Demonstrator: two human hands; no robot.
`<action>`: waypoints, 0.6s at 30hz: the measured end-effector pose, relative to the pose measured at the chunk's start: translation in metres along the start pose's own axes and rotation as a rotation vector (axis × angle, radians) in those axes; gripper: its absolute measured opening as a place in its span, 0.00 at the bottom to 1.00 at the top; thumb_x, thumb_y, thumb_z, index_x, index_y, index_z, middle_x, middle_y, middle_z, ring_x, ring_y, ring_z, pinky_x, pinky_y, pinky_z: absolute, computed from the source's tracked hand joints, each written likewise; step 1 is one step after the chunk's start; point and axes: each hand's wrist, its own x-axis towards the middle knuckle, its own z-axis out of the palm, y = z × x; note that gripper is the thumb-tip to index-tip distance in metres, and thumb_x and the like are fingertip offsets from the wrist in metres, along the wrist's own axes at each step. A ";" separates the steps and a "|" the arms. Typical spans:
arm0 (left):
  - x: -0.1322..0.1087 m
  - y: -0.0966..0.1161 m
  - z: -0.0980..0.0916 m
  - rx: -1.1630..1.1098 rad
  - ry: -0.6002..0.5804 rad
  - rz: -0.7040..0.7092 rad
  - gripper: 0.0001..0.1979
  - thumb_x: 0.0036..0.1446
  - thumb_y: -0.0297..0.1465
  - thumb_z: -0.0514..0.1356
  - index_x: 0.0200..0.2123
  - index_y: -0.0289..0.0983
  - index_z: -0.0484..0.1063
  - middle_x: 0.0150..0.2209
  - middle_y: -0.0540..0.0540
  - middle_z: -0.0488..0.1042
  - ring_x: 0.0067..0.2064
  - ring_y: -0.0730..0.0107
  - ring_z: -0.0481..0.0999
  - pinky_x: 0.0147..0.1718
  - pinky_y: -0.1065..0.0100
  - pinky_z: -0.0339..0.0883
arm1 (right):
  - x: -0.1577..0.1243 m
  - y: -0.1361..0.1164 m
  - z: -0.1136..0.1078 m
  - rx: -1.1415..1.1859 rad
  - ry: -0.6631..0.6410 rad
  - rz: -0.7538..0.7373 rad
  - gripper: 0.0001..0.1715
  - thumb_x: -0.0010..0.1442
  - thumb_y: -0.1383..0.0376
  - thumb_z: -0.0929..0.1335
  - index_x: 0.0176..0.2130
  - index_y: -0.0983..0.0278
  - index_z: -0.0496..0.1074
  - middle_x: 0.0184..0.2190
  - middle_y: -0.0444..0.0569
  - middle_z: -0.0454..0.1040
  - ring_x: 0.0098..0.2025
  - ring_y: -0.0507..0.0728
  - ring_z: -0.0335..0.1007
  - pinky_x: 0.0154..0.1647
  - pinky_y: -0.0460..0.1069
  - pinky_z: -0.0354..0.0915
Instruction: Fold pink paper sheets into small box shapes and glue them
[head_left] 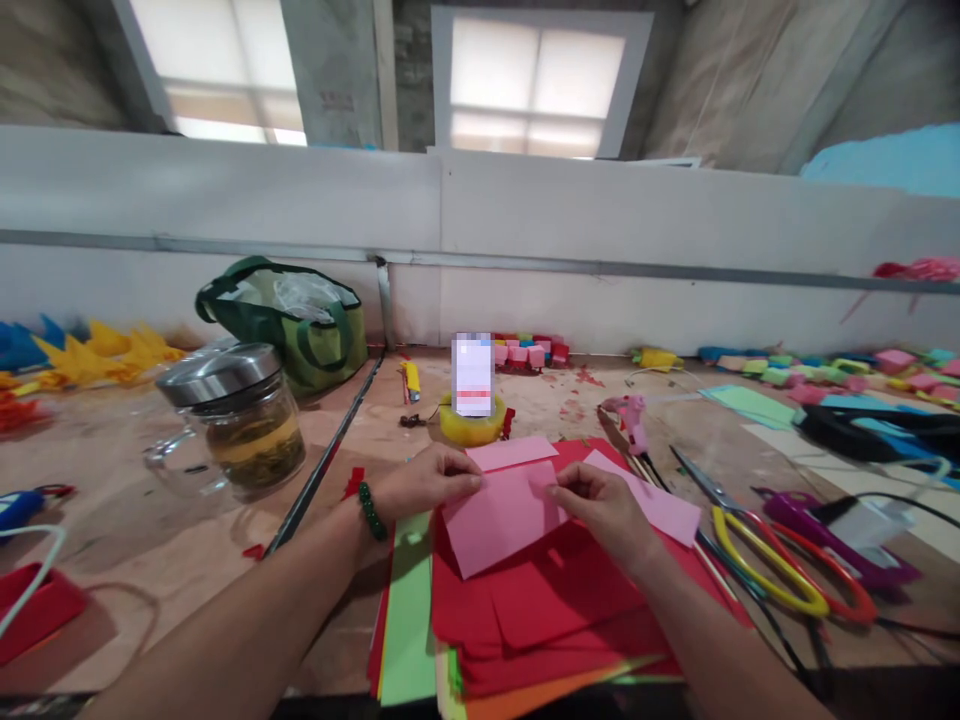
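A pink sheet of paper (502, 520) is held between my two hands, tilted above a stack of red paper (562, 590). My left hand (431, 480) pinches its upper left edge between thumb and fingers; a green bead bracelet (371, 510) circles that wrist. At the sheet's right edge, my right hand (600, 500) grips it the same way. A narrower pink strip (514, 453) lies just beyond the held sheet. Another pink piece (660, 505) rests on the stack to the right, partly behind my right hand. Green paper (407, 610) shows under the stack's left side.
Scissors with yellow and red handles (772, 560) and a purple glue gun (840, 550) lie right, among cords. A phone (473, 375) stands in a yellow tape roll (471, 422) ahead. Left are a glass tea jar (247, 430) and a green bag (315, 340).
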 end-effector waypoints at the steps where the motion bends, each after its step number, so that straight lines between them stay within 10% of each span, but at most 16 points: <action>1: -0.001 0.001 0.001 -0.004 0.011 -0.013 0.21 0.55 0.45 0.56 0.22 0.33 0.70 0.21 0.51 0.65 0.24 0.76 0.59 0.24 0.72 0.53 | 0.000 0.000 0.000 0.005 0.014 0.001 0.17 0.41 0.55 0.74 0.21 0.64 0.69 0.17 0.40 0.65 0.20 0.48 0.56 0.22 0.45 0.53; 18: 0.002 -0.005 0.018 0.090 0.109 -0.038 0.10 0.46 0.35 0.65 0.29 0.33 0.73 0.26 0.50 0.72 0.28 0.74 0.68 0.24 0.75 0.57 | -0.003 0.014 -0.009 0.227 0.126 0.013 0.25 0.39 0.56 0.78 0.34 0.64 0.69 0.22 0.42 0.70 0.24 0.50 0.64 0.24 0.45 0.59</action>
